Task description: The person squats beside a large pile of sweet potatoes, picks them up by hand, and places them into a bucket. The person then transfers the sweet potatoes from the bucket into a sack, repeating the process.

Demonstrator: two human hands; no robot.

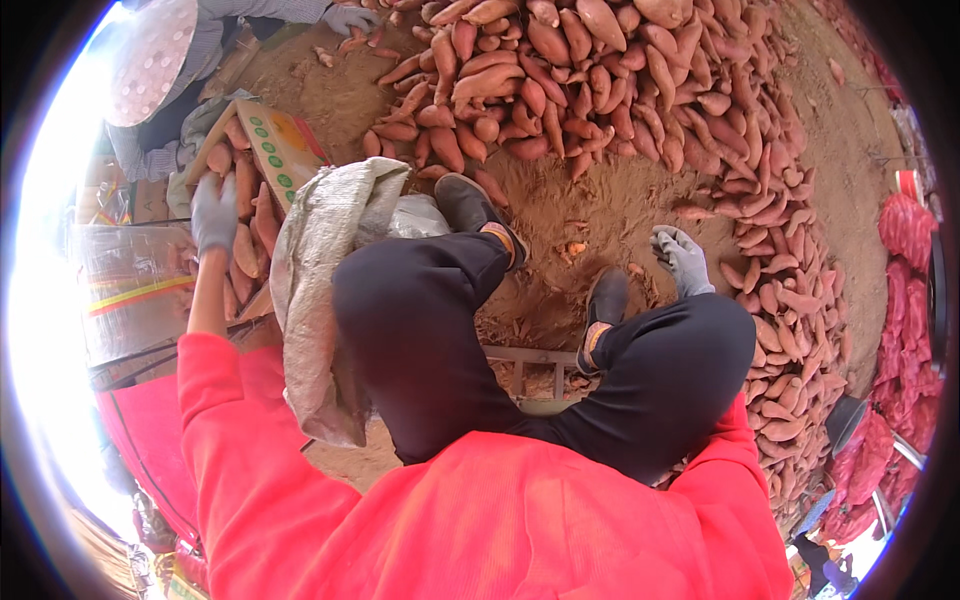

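Note:
My left hand, in a grey work glove, reaches into a cardboard box packed with sweet potatoes. Its fingertips touch a sweet potato near the box's far end; whether they grip it is hidden. Beyond my right knee is my right hand, gloved too, held above the dirt floor with its fingers loosely bent and nothing visible in them. A big heap of sweet potatoes lies in front of me and curves down my right side. A woven sack drapes between the box and my left leg.
At the upper left a co-worker in a wide hat has a gloved hand near loose sweet potatoes. A clear-wrapped, taped carton stands left of the box. Red mesh bags line the right. A low metal frame lies beneath me.

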